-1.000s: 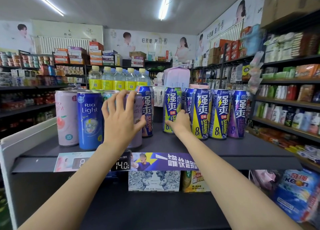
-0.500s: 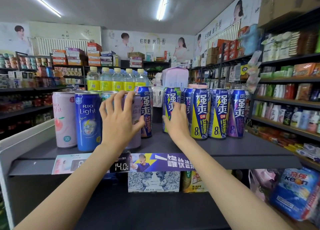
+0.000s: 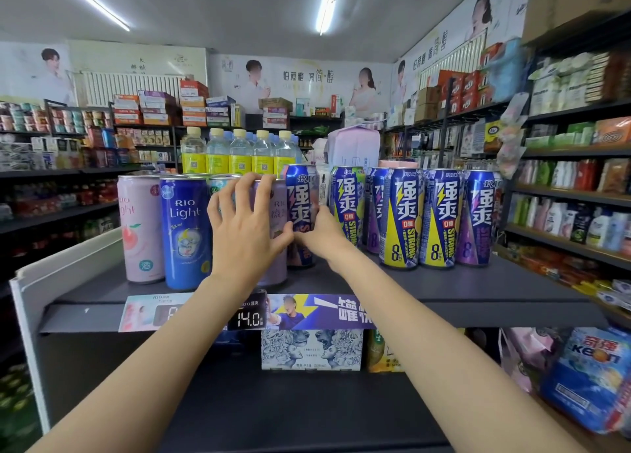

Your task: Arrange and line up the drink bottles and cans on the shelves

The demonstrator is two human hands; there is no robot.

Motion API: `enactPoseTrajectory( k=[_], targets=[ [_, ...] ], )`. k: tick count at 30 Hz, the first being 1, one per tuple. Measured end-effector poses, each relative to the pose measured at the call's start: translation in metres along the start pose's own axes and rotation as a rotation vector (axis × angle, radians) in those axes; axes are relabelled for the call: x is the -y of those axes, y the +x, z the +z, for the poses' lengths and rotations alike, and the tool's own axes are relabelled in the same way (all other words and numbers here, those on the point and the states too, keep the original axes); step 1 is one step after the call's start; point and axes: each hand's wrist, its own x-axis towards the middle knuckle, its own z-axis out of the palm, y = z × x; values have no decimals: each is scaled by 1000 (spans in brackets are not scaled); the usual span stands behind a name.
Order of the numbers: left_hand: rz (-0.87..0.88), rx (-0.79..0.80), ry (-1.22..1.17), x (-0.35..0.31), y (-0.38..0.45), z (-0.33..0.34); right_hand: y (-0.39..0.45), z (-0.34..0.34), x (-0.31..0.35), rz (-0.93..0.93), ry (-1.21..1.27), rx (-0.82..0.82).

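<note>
On the dark top shelf [image 3: 444,292] stands a row of tall cans. From the left come a pink can [image 3: 139,227], a blue RIO Light can [image 3: 186,230] and a lilac can [image 3: 275,213], which my left hand [image 3: 244,234] grips from the front with fingers over its top. To its right, my right hand [image 3: 321,234] holds the lower part of a blue-purple can [image 3: 299,200]. Further right stand a green-topped blue can [image 3: 346,203], two blue-yellow cans [image 3: 401,217] and a purple can [image 3: 476,217].
Clear bottles with yellow labels [image 3: 239,155] stand behind the cans, beside a pale box [image 3: 353,145]. Price strips [image 3: 246,317] run along the shelf edge. Below are cartons [image 3: 310,348] and bagged goods [image 3: 594,377]. Stocked shelves line the right wall.
My right hand has left the green-topped blue can and moved left onto the blue-purple can beside my left hand. My left hand has stayed on the lilac can.
</note>
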Motion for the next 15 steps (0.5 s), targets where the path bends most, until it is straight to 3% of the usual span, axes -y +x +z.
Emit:
enactPoseTrajectory(
  k=[8, 15],
  targets=[
    [-3, 13, -5, -2, 1, -1, -30, -50, -17, 58, -94, -159],
    [-7, 46, 0, -13, -4, -6, -35, -59, -21, 25, -174, -168]
  ],
)
